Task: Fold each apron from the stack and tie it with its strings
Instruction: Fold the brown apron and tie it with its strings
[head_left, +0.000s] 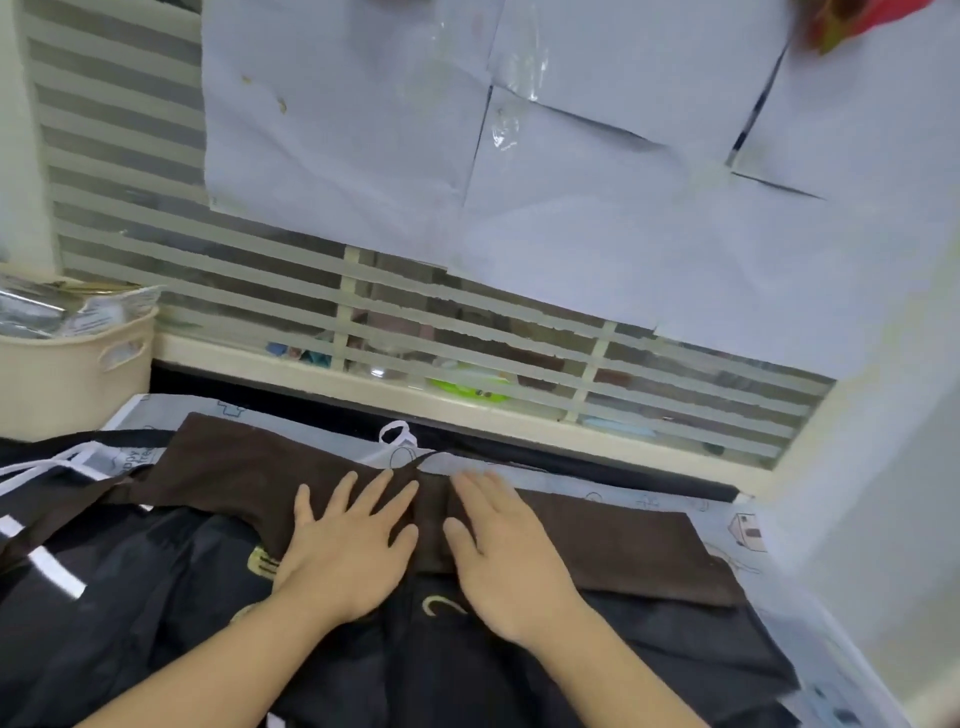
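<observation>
1. Apron (597, 540), the brown one, lies spread across the far part of the bench (779, 566), on top of darker black aprons (156, 597) nearer us.
2. Our left hand (348, 545) presses flat on the brown cloth, fingers straight and spread, gripping nothing.
3. Our right hand (498, 551) lies just beside it, equally flat; we judge we are smoothing before a fold.
4. Next we need to take an edge and fold it over.
5. White strings (47, 467) trail at left; which apron they belong to we cannot tell. The stack runs past the lower frame edge.
</observation>
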